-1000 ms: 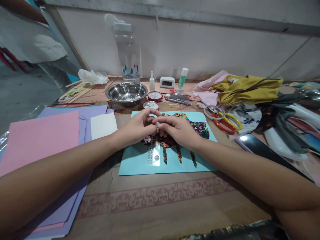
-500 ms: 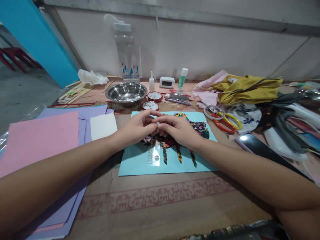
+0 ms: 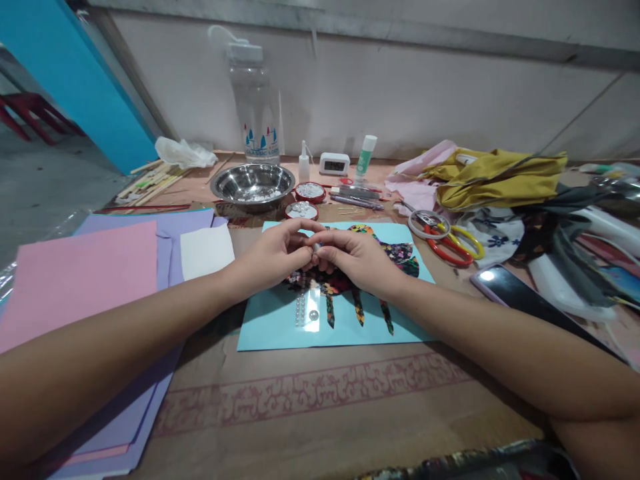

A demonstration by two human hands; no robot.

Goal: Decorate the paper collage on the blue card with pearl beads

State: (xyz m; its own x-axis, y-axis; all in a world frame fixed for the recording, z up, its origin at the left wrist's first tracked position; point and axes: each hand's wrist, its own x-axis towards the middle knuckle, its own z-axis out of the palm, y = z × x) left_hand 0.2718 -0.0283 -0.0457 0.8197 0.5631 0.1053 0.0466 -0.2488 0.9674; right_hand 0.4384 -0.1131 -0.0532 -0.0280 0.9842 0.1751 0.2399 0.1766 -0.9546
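Meeting mid-frame, left hand (image 3: 277, 252) and right hand (image 3: 361, 259) pinch a pale bit (image 3: 317, 247); upper-centre steel bowl (image 3: 231, 187) holds shiny pieces (image 3: 257, 195).

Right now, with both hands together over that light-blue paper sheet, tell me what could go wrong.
The small, shiny greyish piece seems pinched between the left hand and right hand, so it might slip and drop. The clear plastic strip of pearly beads lies close by on the sheet and could get nudged. The nearer red-rimmed round dish just beyond might get tipped.
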